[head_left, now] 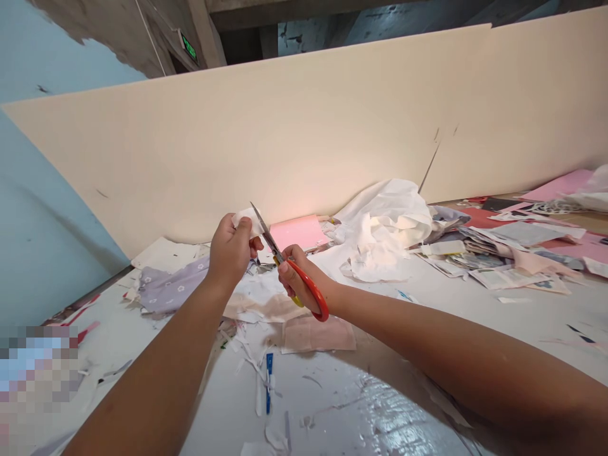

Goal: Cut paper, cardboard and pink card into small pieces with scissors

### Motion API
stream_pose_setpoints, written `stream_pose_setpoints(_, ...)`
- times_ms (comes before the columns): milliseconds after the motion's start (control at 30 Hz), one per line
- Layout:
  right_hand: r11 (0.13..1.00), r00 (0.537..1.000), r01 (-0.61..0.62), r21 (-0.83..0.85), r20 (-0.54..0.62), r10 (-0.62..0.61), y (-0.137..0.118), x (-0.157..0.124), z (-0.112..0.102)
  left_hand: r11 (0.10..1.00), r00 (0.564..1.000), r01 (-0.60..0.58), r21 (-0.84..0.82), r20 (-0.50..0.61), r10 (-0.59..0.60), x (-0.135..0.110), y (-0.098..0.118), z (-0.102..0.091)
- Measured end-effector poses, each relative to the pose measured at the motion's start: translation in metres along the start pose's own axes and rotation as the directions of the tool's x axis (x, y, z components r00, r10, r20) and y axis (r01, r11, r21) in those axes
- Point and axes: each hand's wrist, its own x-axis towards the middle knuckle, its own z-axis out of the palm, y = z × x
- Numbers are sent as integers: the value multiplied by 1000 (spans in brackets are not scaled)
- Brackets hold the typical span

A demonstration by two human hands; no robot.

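Head view, looking forward and down. Left hand (231, 250) closed in a tight pinch, thumb across the front, holding a small white scrap (247, 218) that stands up past the fingers; cloth or paper, cannot tell from here. Right hand (299, 278) curled narrow through the loops of orange scissors (311, 292), yellow showing at the grips. Steel blades (265, 237) nearly together, tips angled up, right at the scrap's edge; touching or just beside it, cannot tell.

Handling, as judged: scrap looks light, thin and soft, apt to flop if held loosely, so a firm pinch close to the blades suits it. Scissors look light and stiff; the loops are the place to hold them, clear of the sharp edges.

Outward: both hands are raised above the white surface (456, 297). Below them lie a beige cloth piece (259, 305) and a pale pink cloth piece (318, 334). Lilac flower-print cloth (171, 285) lies to the left, a pink sheet (298, 232) just ahead. Crumpled white cloth (384, 231) sits further right, beside loose printed papers (503, 244). White snippets (263, 373) and a blue strip (269, 380) lie nearer the person. A tall beige board (237, 145) closes off the far side.
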Motion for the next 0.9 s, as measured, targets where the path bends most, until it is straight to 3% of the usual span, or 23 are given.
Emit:
stream_pose_setpoints(400,996,1000,-28,-83,-14,27,5,-1,-1,996,999,35,-81,6,-34,1,0,1)
stream_pose_setpoints(767,997,998,-47,-54,-51,44,1,-2,0,994,999,45,-99,1,-45,1,1,1)
stream_pose_setpoints(900,996,994,-84,38,-60,86,-1,-2,2,993,999,52,-107,2,-52,2,1,1)
